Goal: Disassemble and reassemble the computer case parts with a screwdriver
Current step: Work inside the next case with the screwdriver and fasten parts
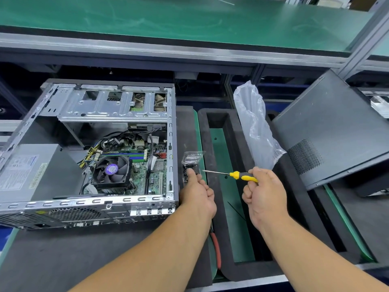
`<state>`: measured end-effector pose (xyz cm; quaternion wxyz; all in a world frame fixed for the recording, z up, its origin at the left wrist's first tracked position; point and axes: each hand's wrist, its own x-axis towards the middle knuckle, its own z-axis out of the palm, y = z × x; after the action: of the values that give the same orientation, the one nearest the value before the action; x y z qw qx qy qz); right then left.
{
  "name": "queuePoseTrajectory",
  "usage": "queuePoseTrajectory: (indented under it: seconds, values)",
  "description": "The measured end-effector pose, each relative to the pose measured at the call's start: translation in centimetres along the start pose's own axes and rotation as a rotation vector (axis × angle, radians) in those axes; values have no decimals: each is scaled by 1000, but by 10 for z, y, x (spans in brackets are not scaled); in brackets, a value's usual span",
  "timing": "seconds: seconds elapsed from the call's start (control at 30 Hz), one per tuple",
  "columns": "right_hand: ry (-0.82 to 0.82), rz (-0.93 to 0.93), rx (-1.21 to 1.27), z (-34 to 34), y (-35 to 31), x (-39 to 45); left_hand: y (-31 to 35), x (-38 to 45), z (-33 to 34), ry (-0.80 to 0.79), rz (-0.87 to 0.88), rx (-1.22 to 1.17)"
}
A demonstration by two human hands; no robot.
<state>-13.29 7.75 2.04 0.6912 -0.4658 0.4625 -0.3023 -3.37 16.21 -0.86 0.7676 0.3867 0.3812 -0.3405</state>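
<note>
Left hand (197,191): fingers pinching the clear plastic box (191,163), just right of the computer case (88,152).
Right hand (263,193): clenched round the screwdriver (242,175), tip toward the box.
Advice: steady the box before picking screws.

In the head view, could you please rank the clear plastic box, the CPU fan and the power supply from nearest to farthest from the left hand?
From the left hand:
1. Clear plastic box, touched by its fingertips, just right of the computer case.
2. CPU fan, inside the case, to the left.
3. Power supply, at the case's far left.
</note>
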Motion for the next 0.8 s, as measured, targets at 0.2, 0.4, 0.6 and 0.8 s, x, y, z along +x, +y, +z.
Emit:
queuePoseTrajectory:
  seconds: [0.2,0.4,0.6,0.8]
  values:
    - [-27,74,57,-12,5,-12,-2,-19,-6,-63,-50,61]
    - [-229,283,86,-46,3,-45,-3,-62,-51,-225,-99,432]
    - [-466,419,124,-55,-1,-88,29,-99,-76,-455,-170,524]
    - [-528,316,105,-37,-20,-127,53,-138,-78,-637,-219,516]
